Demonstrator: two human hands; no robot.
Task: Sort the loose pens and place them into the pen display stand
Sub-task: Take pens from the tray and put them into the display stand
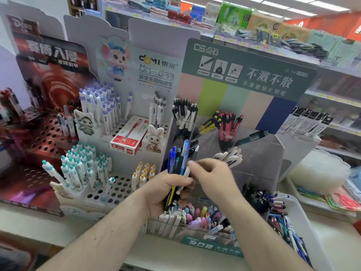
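Gripping a mixed bundle of pens (178, 169) upright, the left hand (168, 189) has its fingers wrapped round the barrels, blue and black caps fanning out above the fist. The right hand (212, 177) comes in from the right, fingertips pinching a white-barrelled pen (186, 171) at the bundle's edge (motion blur softens the fingers, so the exact pinch is hard to read). Directly behind the hands stands the clear pen display stand (254, 153) under its green header card, with black-and-white pens (184, 116) in the back-left compartment, red ones (228, 124) just beside them, and a teal pen (252, 137) leaning alone. Pastel pens fill the front row below the wrists. Over to the right, a white tray (297, 204) holds a loose heap of pens (281, 218). On the left sits the white perforated stand (117, 188) with a red pen box (129, 136) lying on it.
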